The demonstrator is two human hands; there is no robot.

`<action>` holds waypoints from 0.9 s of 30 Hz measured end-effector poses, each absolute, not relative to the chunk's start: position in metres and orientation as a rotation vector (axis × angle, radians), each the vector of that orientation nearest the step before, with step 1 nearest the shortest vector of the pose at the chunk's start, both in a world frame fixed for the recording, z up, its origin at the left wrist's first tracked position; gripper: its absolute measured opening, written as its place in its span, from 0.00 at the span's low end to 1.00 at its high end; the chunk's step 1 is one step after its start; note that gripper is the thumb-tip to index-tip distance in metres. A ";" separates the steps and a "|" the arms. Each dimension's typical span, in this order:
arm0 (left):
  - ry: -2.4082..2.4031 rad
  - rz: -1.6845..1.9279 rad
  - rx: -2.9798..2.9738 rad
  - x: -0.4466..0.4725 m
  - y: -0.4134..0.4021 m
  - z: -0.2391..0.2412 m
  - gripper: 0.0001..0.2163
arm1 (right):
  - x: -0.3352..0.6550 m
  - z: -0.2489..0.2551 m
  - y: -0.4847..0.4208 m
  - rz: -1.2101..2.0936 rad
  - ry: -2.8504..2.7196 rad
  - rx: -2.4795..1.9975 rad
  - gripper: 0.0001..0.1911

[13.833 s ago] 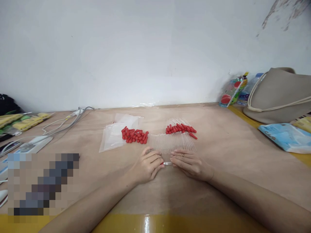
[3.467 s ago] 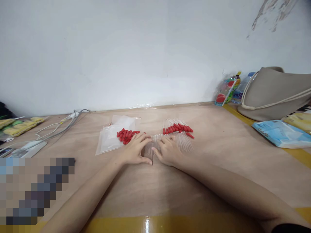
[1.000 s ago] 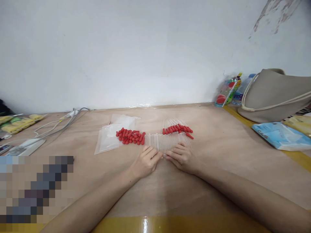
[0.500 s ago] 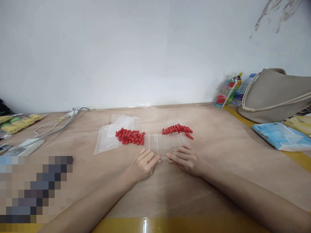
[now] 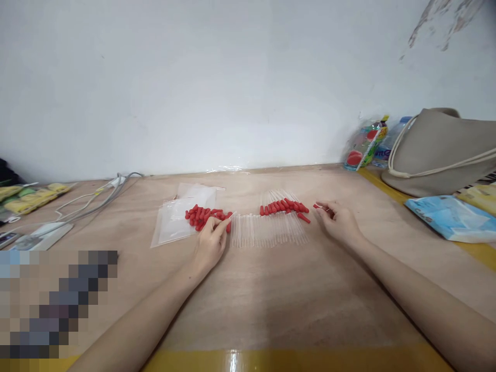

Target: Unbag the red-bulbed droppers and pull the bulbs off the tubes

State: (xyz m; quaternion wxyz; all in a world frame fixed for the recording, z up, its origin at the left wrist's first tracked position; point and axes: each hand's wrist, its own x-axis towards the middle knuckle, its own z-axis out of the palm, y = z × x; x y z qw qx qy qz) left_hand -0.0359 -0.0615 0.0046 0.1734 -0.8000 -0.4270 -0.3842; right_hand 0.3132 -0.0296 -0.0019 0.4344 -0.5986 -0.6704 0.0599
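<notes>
A row of clear glass tubes lies side by side on the brown table. Left of it sits a pile of loose red rubber bulbs. Behind the row lie several tubes fitted with red bulbs. My left hand rests at the edge of the bulb pile, its fingers pinched on what looks like a thin clear tube. My right hand is to the right of the fitted tubes, its fingers closed on a tube with a red bulb.
Clear plastic bags lie left of the bulbs. Cables, a white device and yellow packets fill the far left. A beige bag, bottles and a blue packet stand at the right. A wall rises behind.
My hands were together at the front of the tube row on one tube. They have parted: the left went to the bulb pile, the right swung out right with a red-bulbed tube.
</notes>
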 end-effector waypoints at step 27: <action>-1.240 -1.143 -2.491 -0.028 -0.067 0.005 0.07 | 0.310 -0.005 -0.020 0.334 -1.538 -1.599 0.14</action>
